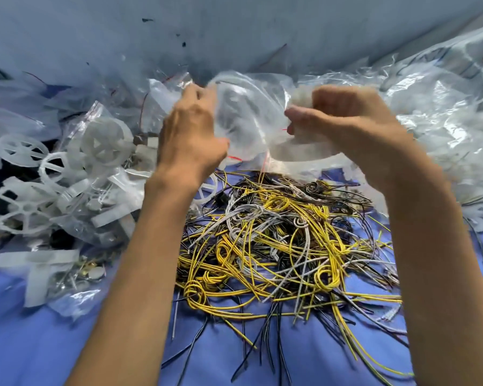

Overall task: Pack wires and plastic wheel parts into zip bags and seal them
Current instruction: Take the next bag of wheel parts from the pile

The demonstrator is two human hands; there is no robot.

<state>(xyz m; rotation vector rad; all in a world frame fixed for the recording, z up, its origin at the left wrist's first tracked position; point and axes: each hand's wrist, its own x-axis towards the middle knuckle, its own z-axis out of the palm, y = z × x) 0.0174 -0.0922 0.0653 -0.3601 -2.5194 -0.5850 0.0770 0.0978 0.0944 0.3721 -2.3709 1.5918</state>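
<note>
Both hands are raised over the table with a clear zip bag (248,118) stretched between them. My left hand (190,135) grips the bag's left side. My right hand (343,121) is curled round its right side, where a whitish part shows inside the plastic. The bag's red zip line hangs at its lower edge. Under the hands lies a tangled heap of yellow, white and black wires (276,240). To the left sit white plastic wheels (23,207), some loose and some inside bags.
The table has a blue cloth (39,344). A mound of crumpled clear bags (444,121) fills the right and back. Flat white plastic pieces (39,268) and small metal parts lie at the front left. A grey wall rises behind.
</note>
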